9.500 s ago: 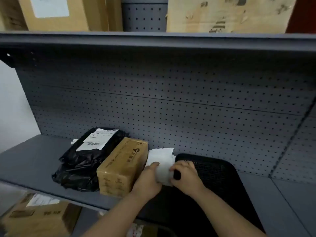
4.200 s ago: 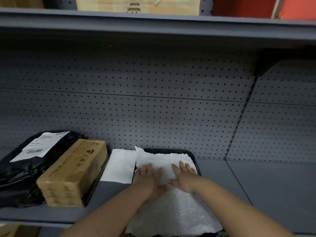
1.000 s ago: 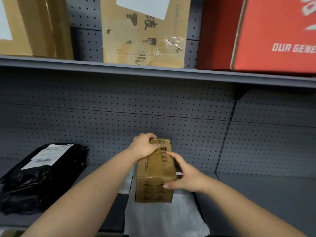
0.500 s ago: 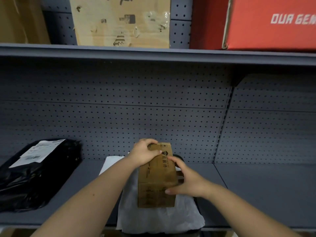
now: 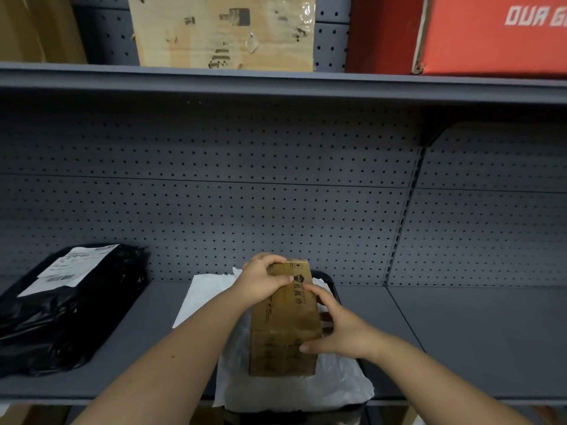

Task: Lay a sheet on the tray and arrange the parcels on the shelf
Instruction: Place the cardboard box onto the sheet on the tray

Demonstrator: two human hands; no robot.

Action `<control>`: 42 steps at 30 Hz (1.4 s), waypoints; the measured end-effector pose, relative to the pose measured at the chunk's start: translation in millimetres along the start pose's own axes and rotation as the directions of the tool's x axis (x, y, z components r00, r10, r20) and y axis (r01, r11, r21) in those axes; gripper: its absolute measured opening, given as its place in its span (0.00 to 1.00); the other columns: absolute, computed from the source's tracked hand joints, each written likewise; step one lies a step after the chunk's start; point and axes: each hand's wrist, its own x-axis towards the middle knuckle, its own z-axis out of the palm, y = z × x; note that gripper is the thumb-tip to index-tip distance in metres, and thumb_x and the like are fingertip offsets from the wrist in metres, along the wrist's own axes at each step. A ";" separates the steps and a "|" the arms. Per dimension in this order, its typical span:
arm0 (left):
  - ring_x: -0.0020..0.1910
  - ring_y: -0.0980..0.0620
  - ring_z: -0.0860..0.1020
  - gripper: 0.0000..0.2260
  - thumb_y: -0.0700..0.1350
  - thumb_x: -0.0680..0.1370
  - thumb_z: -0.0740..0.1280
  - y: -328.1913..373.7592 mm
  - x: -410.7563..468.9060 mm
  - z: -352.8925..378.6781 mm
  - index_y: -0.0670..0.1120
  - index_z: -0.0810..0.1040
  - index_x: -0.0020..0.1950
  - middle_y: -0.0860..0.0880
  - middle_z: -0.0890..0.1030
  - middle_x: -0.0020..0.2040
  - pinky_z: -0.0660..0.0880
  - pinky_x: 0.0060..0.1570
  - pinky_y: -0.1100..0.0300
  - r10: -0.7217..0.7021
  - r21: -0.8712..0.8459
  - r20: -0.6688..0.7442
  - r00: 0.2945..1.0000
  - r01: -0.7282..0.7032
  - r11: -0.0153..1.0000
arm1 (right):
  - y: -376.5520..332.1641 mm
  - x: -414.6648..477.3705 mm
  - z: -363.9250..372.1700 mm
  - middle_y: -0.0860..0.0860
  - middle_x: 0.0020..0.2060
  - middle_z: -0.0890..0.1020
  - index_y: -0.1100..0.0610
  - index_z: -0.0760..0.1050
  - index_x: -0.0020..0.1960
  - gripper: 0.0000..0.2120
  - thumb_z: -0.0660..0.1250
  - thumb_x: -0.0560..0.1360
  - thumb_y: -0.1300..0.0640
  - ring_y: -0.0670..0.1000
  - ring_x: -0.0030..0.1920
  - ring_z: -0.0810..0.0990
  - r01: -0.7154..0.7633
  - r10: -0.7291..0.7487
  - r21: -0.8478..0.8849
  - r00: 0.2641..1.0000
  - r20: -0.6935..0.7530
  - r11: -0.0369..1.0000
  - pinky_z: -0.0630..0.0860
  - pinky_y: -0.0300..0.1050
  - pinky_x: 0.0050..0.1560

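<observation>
A brown cardboard parcel (image 5: 283,329) rests lengthwise on a white sheet (image 5: 294,389) that covers the black tray (image 5: 331,285) on the grey shelf (image 5: 475,338). My left hand (image 5: 264,279) grips the parcel's far top-left corner. My right hand (image 5: 334,329) holds its right side, thumb on the top face. A second white sheet (image 5: 204,294) lies flat on the shelf just left of the tray. A black plastic-wrapped parcel (image 5: 70,305) with a white shipping label lies at the far left of the shelf.
The pegboard back wall (image 5: 245,194) stands close behind the tray. An upper shelf (image 5: 276,82) overhead carries a cardboard box (image 5: 224,29) and a red box (image 5: 491,32). Bare shelf stretches to the right of the tray.
Both hands have lowered the brown parcel onto the sheet-covered tray; one second ago it was held higher above it. The black parcel has not moved.
</observation>
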 end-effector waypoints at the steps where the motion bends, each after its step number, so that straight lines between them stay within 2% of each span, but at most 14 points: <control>1: 0.67 0.48 0.66 0.22 0.55 0.70 0.73 0.2 0.2 -0.2 0.57 0.76 0.63 0.51 0.70 0.65 0.67 0.66 0.48 -0.002 -0.002 0.001 1.000 0.002 1.000 | 0.3 0.0 -0.2 0.40 0.62 0.71 0.31 0.56 0.69 0.49 0.81 0.59 0.49 0.43 0.62 0.73 0.000 0.000 -0.006 1.000 0.001 1.000 0.75 0.45 0.63; 4: 0.68 0.47 0.66 0.24 0.55 0.70 0.73 1.6 0.2 -2.2 0.57 0.75 0.65 0.50 0.69 0.67 0.67 0.67 0.48 -0.004 0.011 0.009 1.000 0.004 1.000 | 0.3 -0.4 -1.0 0.40 0.65 0.69 0.29 0.55 0.69 0.49 0.81 0.58 0.47 0.43 0.62 0.72 -0.004 0.004 -0.026 1.000 0.010 1.000 0.75 0.41 0.61; 8: 0.71 0.47 0.64 0.26 0.56 0.70 0.73 1.5 -3.4 -7.6 0.57 0.73 0.67 0.47 0.63 0.72 0.65 0.69 0.47 -0.017 -0.002 0.008 1.000 0.017 1.000 | 1.0 -0.5 -4.2 0.40 0.68 0.66 0.29 0.54 0.69 0.51 0.81 0.55 0.42 0.47 0.66 0.70 -0.004 0.004 -0.051 1.000 0.004 0.999 0.72 0.51 0.66; 10: 0.72 0.46 0.63 0.27 0.57 0.70 0.73 -0.2 -6.6 -11.0 0.58 0.72 0.68 0.47 0.62 0.73 0.64 0.70 0.45 -0.017 0.012 0.011 1.000 0.016 1.000 | -0.2 -0.2 -7.6 0.38 0.69 0.65 0.28 0.54 0.69 0.52 0.81 0.54 0.39 0.48 0.68 0.68 0.001 -0.001 -0.065 1.000 -0.004 0.998 0.70 0.53 0.67; 14: 0.70 0.46 0.64 0.28 0.58 0.69 0.73 -4.8 -14.2 -19.2 0.58 0.71 0.68 0.48 0.65 0.70 0.66 0.68 0.46 -0.024 0.012 0.007 1.000 0.024 1.000 | -6.3 0.9 -16.2 0.27 0.63 0.61 0.28 0.55 0.68 0.50 0.79 0.54 0.35 0.47 0.68 0.64 0.031 -0.034 -0.096 0.999 -0.030 0.995 0.66 0.44 0.64; 17: 0.69 0.47 0.63 0.31 0.60 0.69 0.72 -7.8 -21.5 -27.1 0.60 0.68 0.70 0.49 0.68 0.66 0.67 0.66 0.48 -0.038 0.037 -0.017 0.999 0.039 0.999 | -12.6 1.9 -23.3 0.30 0.65 0.63 0.29 0.57 0.67 0.47 0.78 0.55 0.35 0.48 0.69 0.63 0.040 -0.044 -0.081 0.998 -0.051 0.996 0.65 0.46 0.67; 19: 0.70 0.47 0.61 0.31 0.60 0.68 0.72 -8.6 -25.9 -33.4 0.61 0.67 0.70 0.49 0.67 0.68 0.66 0.66 0.47 -0.051 0.041 -0.034 0.998 0.052 0.998 | -19.7 2.8 -27.5 0.29 0.65 0.63 0.27 0.58 0.65 0.44 0.78 0.55 0.34 0.48 0.69 0.63 0.051 -0.056 -0.086 0.997 -0.058 0.995 0.64 0.45 0.66; 24: 0.72 0.46 0.60 0.32 0.59 0.69 0.72 -11.3 -41.3 -55.2 0.60 0.67 0.71 0.47 0.66 0.71 0.64 0.69 0.46 -0.055 0.035 -0.071 0.996 0.058 0.998 | -42.5 13.4 -32.9 0.43 0.74 0.60 0.34 0.56 0.72 0.50 0.78 0.56 0.35 0.50 0.74 0.58 0.055 -0.065 -0.119 0.995 -0.081 0.991 0.62 0.52 0.71; 30: 0.75 0.47 0.54 0.31 0.60 0.68 0.71 -24.8 -69.3 -95.5 0.62 0.66 0.70 0.48 0.62 0.75 0.59 0.71 0.47 -0.082 0.068 -0.147 0.986 0.093 0.993 | -81.9 38.6 -19.8 0.39 0.75 0.56 0.33 0.55 0.72 0.50 0.75 0.56 0.32 0.49 0.74 0.57 0.147 -0.157 -0.209 0.987 -0.035 0.967 0.62 0.47 0.68; 37: 0.73 0.46 0.57 0.32 0.59 0.68 0.72 -63.7 -95.4 -168.9 0.60 0.67 0.70 0.46 0.66 0.72 0.59 0.70 0.51 -0.088 0.147 -0.249 0.965 0.127 0.981 | -127.7 78.4 33.5 0.39 0.75 0.55 0.32 0.54 0.71 0.48 0.75 0.58 0.33 0.48 0.74 0.57 0.246 -0.245 -0.268 0.969 0.037 0.932 0.61 0.45 0.66; 42: 0.72 0.46 0.60 0.30 0.57 0.70 0.72 -95.6 -103.3 -224.6 0.58 0.68 0.70 0.48 0.69 0.69 0.61 0.69 0.52 -0.046 0.198 -0.291 0.956 0.107 0.974 | -152.3 106.7 84.0 0.39 0.74 0.57 0.34 0.55 0.72 0.47 0.76 0.60 0.36 0.47 0.73 0.57 0.249 -0.244 -0.252 0.968 0.054 0.935 0.60 0.43 0.65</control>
